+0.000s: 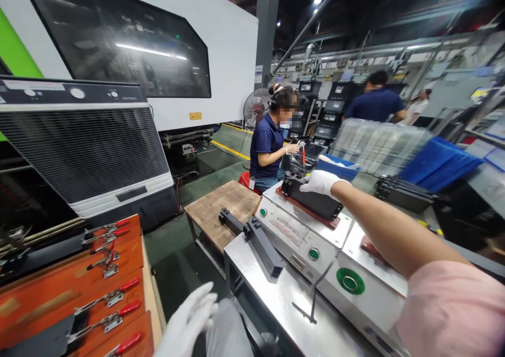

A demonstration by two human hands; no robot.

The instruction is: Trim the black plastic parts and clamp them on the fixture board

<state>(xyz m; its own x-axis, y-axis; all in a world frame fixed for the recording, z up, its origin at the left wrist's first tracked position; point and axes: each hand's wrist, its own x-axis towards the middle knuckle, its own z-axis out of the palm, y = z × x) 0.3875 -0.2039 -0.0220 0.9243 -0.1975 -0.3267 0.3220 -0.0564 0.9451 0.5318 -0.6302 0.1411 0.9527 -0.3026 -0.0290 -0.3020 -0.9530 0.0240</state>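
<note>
My right hand (320,182), in a white glove, reaches across to a long black plastic part (311,198) and grips its upper edge. That part lies on a reddish-brown fixture (335,222) on top of a white machine box (284,225) with green buttons. My left hand (189,317), also gloved, is low beside my knee, with its fingers stretched out and nothing in it. Two similar long dark parts, a nearer one (264,249) on the metal table (272,299) and a farther one (231,220), lie left of the machine.
To the left, an orange board (43,273) carries several red-handled toggle clamps (128,308) and dark panels. A wooden table (221,199) adjoins the metal one. A co-worker (268,141) sits beyond it. More black parts (406,191) are stacked right; an air cooler (90,151) stands left.
</note>
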